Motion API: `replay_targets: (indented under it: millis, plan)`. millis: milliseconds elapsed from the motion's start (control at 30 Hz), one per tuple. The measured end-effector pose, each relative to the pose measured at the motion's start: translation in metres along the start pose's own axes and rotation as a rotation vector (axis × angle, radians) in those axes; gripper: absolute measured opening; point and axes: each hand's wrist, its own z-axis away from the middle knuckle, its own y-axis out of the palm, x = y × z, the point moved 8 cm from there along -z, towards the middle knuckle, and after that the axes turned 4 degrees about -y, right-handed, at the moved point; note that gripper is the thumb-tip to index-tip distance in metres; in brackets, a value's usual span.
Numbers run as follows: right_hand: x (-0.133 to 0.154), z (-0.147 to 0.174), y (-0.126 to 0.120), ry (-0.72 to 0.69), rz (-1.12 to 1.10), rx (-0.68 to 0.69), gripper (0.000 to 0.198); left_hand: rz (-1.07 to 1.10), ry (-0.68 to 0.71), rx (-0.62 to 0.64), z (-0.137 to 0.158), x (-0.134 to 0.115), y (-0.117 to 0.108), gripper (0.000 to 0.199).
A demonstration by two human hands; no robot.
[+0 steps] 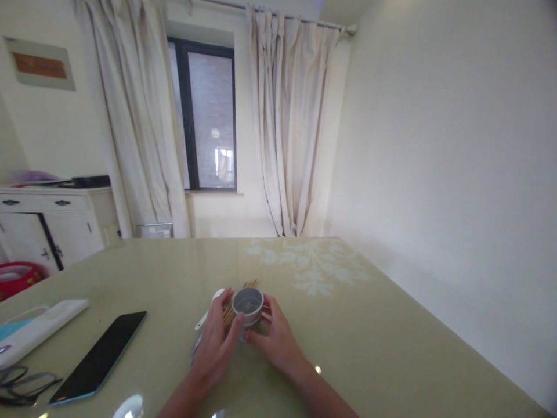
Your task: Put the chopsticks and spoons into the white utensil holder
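A round grey cup [248, 302] with small marks or holes in its bottom stands between my hands, its open top towards me. My left hand [214, 342] curves round its left side, thumb against the near rim. From the right, my right hand [273, 335] wraps the other side, its thumb low at the front. Thin wooden chopsticks [228, 316] lie in a bundle between my left hand and the cup, with tips showing behind it. A white spoon-like utensil [203, 318] lies left of my left hand. Other utensils are partly hidden under that hand.
On the glossy greenish table [348, 348], a black phone-like slab [102, 354], a pair of glasses [28, 383] and a long white object [47, 328] lie at the left. A wall [470, 203] runs along the table's right edge. Behind are curtains [291, 128] and a white cabinet [69, 226].
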Motion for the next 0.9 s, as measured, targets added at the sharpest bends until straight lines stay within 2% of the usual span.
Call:
replay_targets:
  millis: [67,133,167,233,300,367,467,567,700,733,767,833,900]
  plan:
    - [-0.001,0.0,-0.001,0.018,0.008,0.01,0.096,-0.026,0.019,-0.01,0.004,-0.002,0.0,0.065]
    - [0.003,0.0,-0.011,0.028,0.066,-0.038,0.097,-0.068,0.079,-0.093,0.006,-0.007,-0.007,0.07]
    - [0.008,0.0,-0.018,0.02,0.095,-0.082,0.09,-0.088,0.133,-0.16,0.008,-0.012,-0.013,0.066]
    - [0.022,-0.002,-0.037,-0.034,0.137,-0.196,0.06,-0.111,0.278,-0.26,0.014,-0.026,-0.022,0.041]
    - [0.036,-0.002,-0.055,-0.095,0.18,-0.305,0.03,-0.11,0.428,-0.228,0.02,-0.042,-0.02,0.011]
    - [0.044,-0.004,-0.069,-0.097,0.249,-0.365,0.033,-0.116,0.549,-0.11,0.026,-0.057,-0.009,0.026]
    - [0.042,-0.006,-0.078,-0.048,0.381,-0.305,0.042,-0.163,0.635,-0.024,0.034,-0.066,0.003,0.039]
    - [0.034,-0.002,-0.09,-0.035,0.449,-0.244,0.045,-0.19,0.572,-0.074,0.03,-0.058,0.003,0.042]
    - [0.024,0.003,-0.119,-0.003,0.474,-0.295,0.053,-0.179,0.234,-0.276,0.014,-0.024,-0.011,0.028]
    - [0.023,0.003,-0.126,0.005,0.476,-0.312,0.055,-0.176,0.156,-0.304,0.012,-0.016,-0.012,0.034]
    - [0.022,0.002,-0.131,0.011,0.475,-0.327,0.056,-0.172,0.101,-0.307,0.009,-0.009,-0.01,0.049]
    - [0.02,0.0,-0.136,0.022,0.472,-0.346,0.055,-0.158,0.05,-0.247,0.006,-0.001,-0.001,0.078]
    - [0.018,-0.002,-0.136,0.028,0.468,-0.347,0.053,-0.126,0.012,-0.151,0.004,0.004,0.008,0.087]
